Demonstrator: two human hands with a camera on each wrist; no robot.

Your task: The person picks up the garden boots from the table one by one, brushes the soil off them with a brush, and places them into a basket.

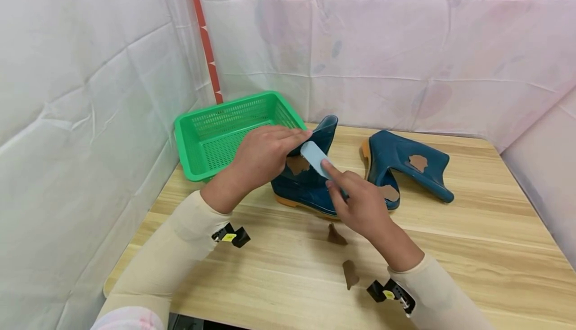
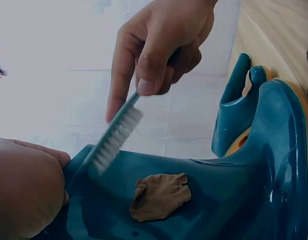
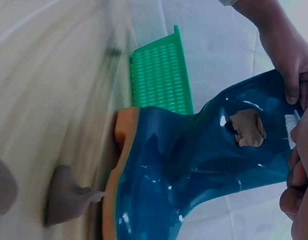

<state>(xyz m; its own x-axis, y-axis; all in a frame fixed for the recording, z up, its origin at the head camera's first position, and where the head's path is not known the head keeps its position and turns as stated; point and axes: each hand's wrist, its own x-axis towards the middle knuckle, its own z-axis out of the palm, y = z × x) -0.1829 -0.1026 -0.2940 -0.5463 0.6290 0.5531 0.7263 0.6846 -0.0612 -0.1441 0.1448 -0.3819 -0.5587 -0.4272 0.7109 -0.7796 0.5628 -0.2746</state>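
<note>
A blue rubber boot (image 1: 310, 197) with an orange sole stands on the table, a brown clay-like patch (image 2: 161, 196) stuck to its shaft. At the top rim, my left hand (image 1: 261, 152) grips the boot, its thumb outside the shaft in the right wrist view. My right hand (image 1: 362, 202) holds a light blue brush (image 1: 316, 158) with the index finger along its back. White bristles (image 2: 118, 140) point at the shaft near the rim, beside the patch; whether they touch the boot I cannot tell. Part of the brush handle is hidden in the hand.
A second blue boot (image 1: 387, 152) lies on its side to the right, carrying brown patches. Behind the left hand sits a green plastic basket (image 1: 184, 145). Two loose brown pieces, one nearer the boot (image 1: 336, 235), lie on the wooden table (image 1: 270, 270).
</note>
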